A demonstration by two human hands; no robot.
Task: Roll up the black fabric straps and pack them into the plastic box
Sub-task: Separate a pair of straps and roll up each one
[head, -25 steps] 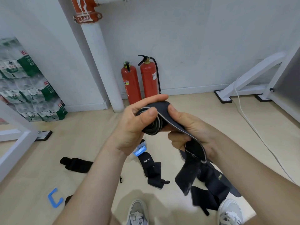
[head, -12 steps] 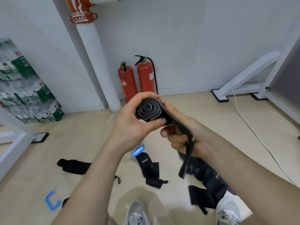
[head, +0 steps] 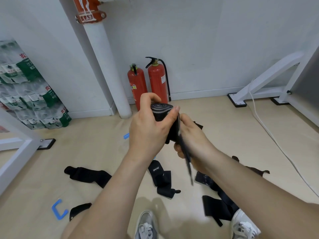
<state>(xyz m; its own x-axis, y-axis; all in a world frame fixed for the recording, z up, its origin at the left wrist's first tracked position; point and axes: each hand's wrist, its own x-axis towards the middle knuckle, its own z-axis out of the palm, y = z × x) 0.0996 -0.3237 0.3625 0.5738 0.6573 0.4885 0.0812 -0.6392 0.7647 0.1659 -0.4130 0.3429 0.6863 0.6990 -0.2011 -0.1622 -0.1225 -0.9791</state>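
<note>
Bare forearms, no sleeves; grey-and-white laced sneakers (head: pixel 146 226) (both toes visible below).

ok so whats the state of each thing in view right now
rolled strap, mostly rolled up, tail hanging loose
left hand, grips the roll
right hand, holds the tail
floor straps, unrolled, lying on the floor
fire extinguishers, upright against the wall
bottle packs, stacked by the wall

Matt black cloth strap (head: pixel 161 112), glossy red metal extinguishers (head: pixel 158 81), smooth pale wood-look floor (head: pixel 224 135).
</note>
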